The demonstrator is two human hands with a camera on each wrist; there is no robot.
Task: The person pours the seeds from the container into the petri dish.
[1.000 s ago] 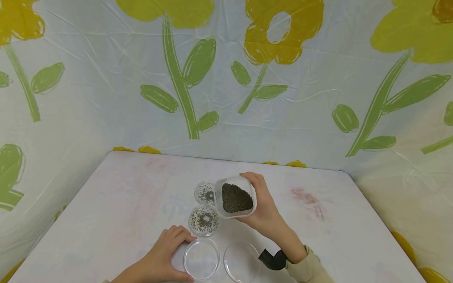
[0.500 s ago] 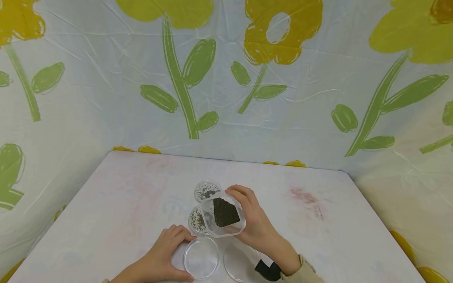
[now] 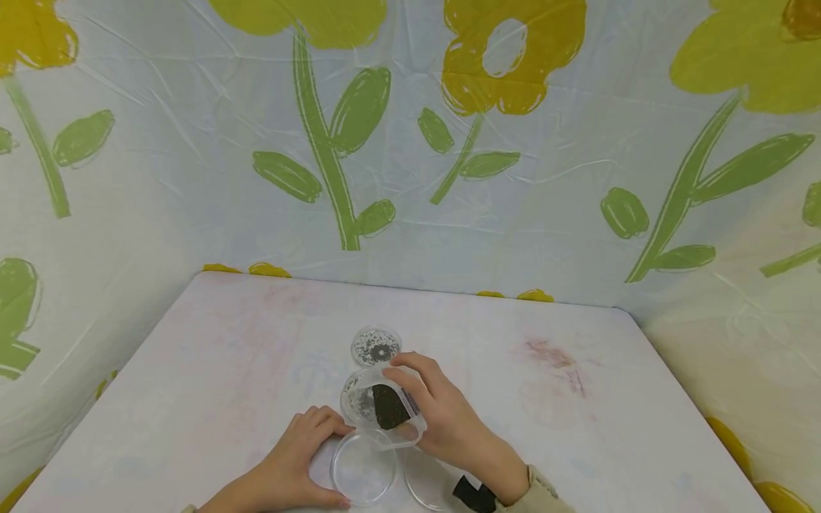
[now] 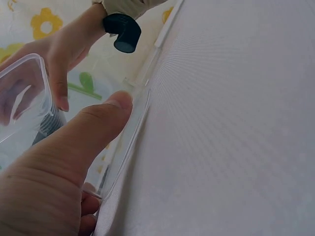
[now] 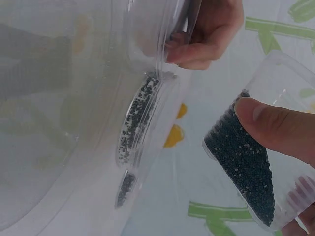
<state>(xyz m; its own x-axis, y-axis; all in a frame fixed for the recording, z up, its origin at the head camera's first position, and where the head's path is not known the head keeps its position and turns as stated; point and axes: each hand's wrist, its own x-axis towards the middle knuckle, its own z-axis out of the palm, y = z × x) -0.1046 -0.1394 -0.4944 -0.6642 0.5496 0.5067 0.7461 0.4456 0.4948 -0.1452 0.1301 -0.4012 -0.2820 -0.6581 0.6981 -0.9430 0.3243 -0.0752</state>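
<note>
My right hand point(image 3: 449, 420) holds a clear square plastic tub point(image 5: 246, 167) part-filled with small black seed-like grains, the thumb pressed on its side. The tub is tilted, its mouth turned toward the near left, above the table. Below and left of it, my left hand point(image 3: 295, 452) steadies a clear round petri dish point(image 3: 364, 470) by the rim, thumb at the near side and fingers at the far side. No grains show in that dish. Behind it, partly hidden by the tub, is a petri dish point(image 3: 353, 399) speckled with black grains. A smaller-looking speckled dish point(image 3: 375, 345) lies beyond.
Another clear round dish point(image 3: 420, 479) lies to the right of the left hand's dish, partly under the right forearm. A black strap piece point(image 3: 474, 494) sits at the right wrist. A flower-printed sheet point(image 3: 545, 178) rises behind the pale table point(image 3: 256, 342).
The right hand has brought the tub toward the near left, closer to the left hand's dish, and tipped it further. The grains have slid within the tub. The left hand has stayed put.
</note>
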